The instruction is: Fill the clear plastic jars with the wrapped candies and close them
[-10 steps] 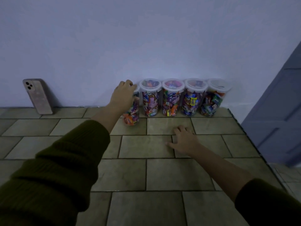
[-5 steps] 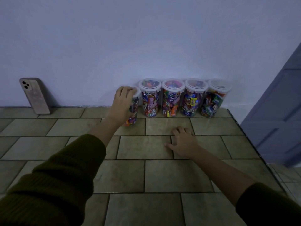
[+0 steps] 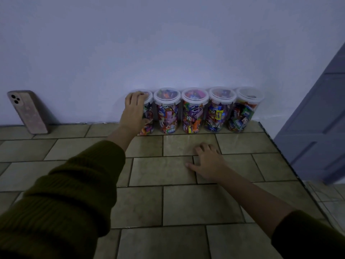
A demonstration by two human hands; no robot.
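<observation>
Several clear plastic jars full of wrapped candies stand in a row against the wall, each with a white-rimmed lid. My left hand (image 3: 134, 111) grips the leftmost jar (image 3: 148, 118) from its front left side, fingers curled over the lid's edge; the hand hides much of that jar. The neighbouring jars (image 3: 168, 113) (image 3: 194, 113) (image 3: 218, 111) touch one another, and the rightmost jar (image 3: 244, 111) leans slightly outward. My right hand (image 3: 209, 161) rests flat on the tiled surface in front of the row, fingers relaxed and holding nothing.
A phone (image 3: 28, 111) in a pink case leans against the wall at the far left. The tiled surface (image 3: 160, 202) ends at a dark edge (image 3: 280, 156) on the right, beyond which a blue-grey door (image 3: 321, 118) stands.
My left hand has pushed the leftmost jar back and upright into line with the row against the wall. My right hand has stayed on the tiles.
</observation>
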